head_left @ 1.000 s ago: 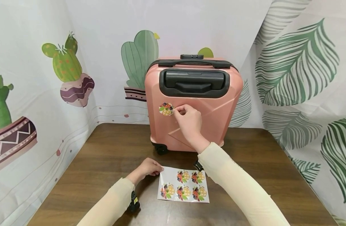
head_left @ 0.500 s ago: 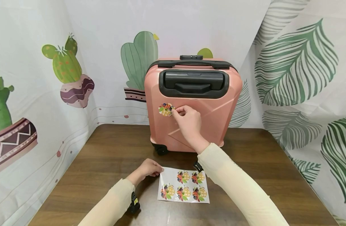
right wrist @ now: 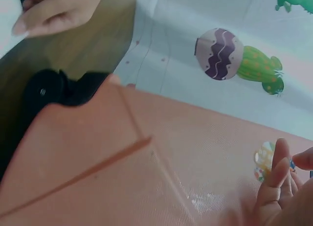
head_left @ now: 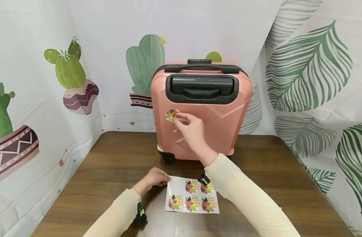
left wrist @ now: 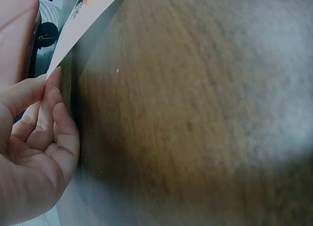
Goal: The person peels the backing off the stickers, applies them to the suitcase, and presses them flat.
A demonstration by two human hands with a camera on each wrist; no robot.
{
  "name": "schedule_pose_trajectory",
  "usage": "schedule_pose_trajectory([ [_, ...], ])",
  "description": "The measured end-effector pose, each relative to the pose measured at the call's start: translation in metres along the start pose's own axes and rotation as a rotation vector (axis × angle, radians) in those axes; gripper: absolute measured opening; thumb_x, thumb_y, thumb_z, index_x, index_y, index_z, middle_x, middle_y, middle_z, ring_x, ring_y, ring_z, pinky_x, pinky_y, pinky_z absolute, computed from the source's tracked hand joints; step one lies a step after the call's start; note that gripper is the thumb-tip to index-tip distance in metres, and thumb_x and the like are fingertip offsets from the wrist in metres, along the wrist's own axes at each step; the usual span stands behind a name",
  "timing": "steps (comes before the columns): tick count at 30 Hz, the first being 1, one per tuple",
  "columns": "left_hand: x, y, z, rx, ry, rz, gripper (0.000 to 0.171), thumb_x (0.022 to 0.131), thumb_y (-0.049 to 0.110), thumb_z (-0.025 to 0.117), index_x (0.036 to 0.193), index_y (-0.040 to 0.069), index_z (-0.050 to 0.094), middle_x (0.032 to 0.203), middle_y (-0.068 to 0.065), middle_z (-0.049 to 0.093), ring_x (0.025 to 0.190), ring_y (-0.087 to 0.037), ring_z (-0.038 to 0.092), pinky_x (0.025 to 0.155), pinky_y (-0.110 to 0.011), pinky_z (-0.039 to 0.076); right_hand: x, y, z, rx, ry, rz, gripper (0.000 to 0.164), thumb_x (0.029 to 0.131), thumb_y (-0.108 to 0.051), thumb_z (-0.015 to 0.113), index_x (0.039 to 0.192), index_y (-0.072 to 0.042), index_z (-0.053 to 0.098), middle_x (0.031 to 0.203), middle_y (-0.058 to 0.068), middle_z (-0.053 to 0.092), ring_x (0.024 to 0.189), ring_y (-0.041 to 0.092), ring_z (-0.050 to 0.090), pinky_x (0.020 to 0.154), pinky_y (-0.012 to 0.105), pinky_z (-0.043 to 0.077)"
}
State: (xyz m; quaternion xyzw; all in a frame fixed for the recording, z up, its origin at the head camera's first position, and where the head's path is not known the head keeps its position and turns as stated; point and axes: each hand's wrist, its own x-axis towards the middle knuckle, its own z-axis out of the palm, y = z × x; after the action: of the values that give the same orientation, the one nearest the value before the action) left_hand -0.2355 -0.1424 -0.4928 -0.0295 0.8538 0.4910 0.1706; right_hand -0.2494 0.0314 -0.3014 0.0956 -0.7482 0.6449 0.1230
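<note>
A round fruit-print sticker [head_left: 170, 116] lies against the front of an upright pink suitcase [head_left: 219, 131], below the handle recess on the left. My right hand [head_left: 192, 130] is at this sticker, its index fingertip touching the face and its thumb apart below. In the right wrist view, the fingers [right wrist: 279, 179] cover part of the sticker [right wrist: 264, 160]. On the table, my left hand [head_left: 156, 177] pinches the upper left corner of a white sticker sheet [head_left: 176, 185]. The left wrist view shows that corner between thumb and fingers, lifted slightly off the wood.
Several fruit stickers remain on the sheet, with one bare space at its upper left. The brown wooden table [head_left: 118, 154] carries the suitcase on black wheels [head_left: 169, 158]. Cloth printed with cacti and leaves [head_left: 109, 33] hangs behind and at both sides.
My right hand has shifted slightly left over the sticker. Its thumb and index finger, together at the sticker's right edge before, are now spread apart. The left hand stays at the sheet's corner.
</note>
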Motion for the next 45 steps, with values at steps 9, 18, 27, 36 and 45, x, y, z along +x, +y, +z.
schedule_pose_trajectory([
  [9, -0.001, 0.002, 0.0, 0.007, 0.003, -0.002, 0.012, 0.088, 0.008, 0.076, 0.09, -0.004, 0.079, 0.077, -0.004, 0.071, 0.07, -0.013, 0.063, 0.067, -0.03, 0.059, 0.0, 0.001, 0.003, 0.065, -0.018, 0.038, 0.032, 0.096, -0.01, 0.069, 0.128, -0.004, 0.071, 0.121, 0.017, 0.075, 0.067, 0.018, 0.075, 0.075, 0.047, 0.062],
  [18, -0.003, 0.002, -0.002, 0.009, -0.008, -0.006, 0.015, 0.089, 0.01, 0.076, 0.093, -0.004, 0.079, 0.08, -0.005, 0.072, 0.071, -0.013, 0.063, 0.067, -0.029, 0.058, 0.0, 0.004, 0.011, 0.05, -0.134, 0.098, 0.034, 0.097, -0.016, 0.07, 0.131, -0.012, 0.07, 0.125, 0.011, 0.074, 0.069, 0.01, 0.072, 0.049, 0.024, 0.045],
  [27, -0.001, 0.001, -0.003, -0.001, -0.014, -0.013, 0.014, 0.089, 0.011, 0.076, 0.092, -0.003, 0.079, 0.08, -0.004, 0.072, 0.072, -0.013, 0.063, 0.067, -0.028, 0.057, -0.002, 0.014, 0.01, 0.009, -0.158, 0.119, 0.034, 0.097, -0.017, 0.069, 0.131, -0.014, 0.07, 0.126, 0.009, 0.074, 0.069, 0.007, 0.072, 0.057, 0.025, 0.05],
  [36, -0.002, 0.0, -0.002, 0.003, -0.011, -0.011, 0.014, 0.089, 0.01, 0.076, 0.092, -0.003, 0.079, 0.08, -0.004, 0.071, 0.071, -0.013, 0.063, 0.067, -0.029, 0.058, -0.01, 0.015, 0.003, -0.01, -0.171, 0.046, 0.031, 0.097, -0.013, 0.069, 0.127, -0.009, 0.069, 0.121, 0.014, 0.074, 0.083, 0.024, 0.076, 0.069, 0.029, 0.061],
  [45, -0.001, -0.003, -0.002, -0.029, -0.017, 0.008, 0.015, 0.088, 0.009, 0.076, 0.094, -0.005, 0.078, 0.077, -0.002, 0.071, 0.07, -0.012, 0.063, 0.067, -0.029, 0.058, -0.025, 0.038, -0.015, -0.136, -0.232, -0.067, 0.025, 0.095, -0.01, 0.07, 0.118, -0.001, 0.069, 0.111, 0.018, 0.072, 0.093, 0.017, 0.064, 0.085, 0.026, 0.053],
])
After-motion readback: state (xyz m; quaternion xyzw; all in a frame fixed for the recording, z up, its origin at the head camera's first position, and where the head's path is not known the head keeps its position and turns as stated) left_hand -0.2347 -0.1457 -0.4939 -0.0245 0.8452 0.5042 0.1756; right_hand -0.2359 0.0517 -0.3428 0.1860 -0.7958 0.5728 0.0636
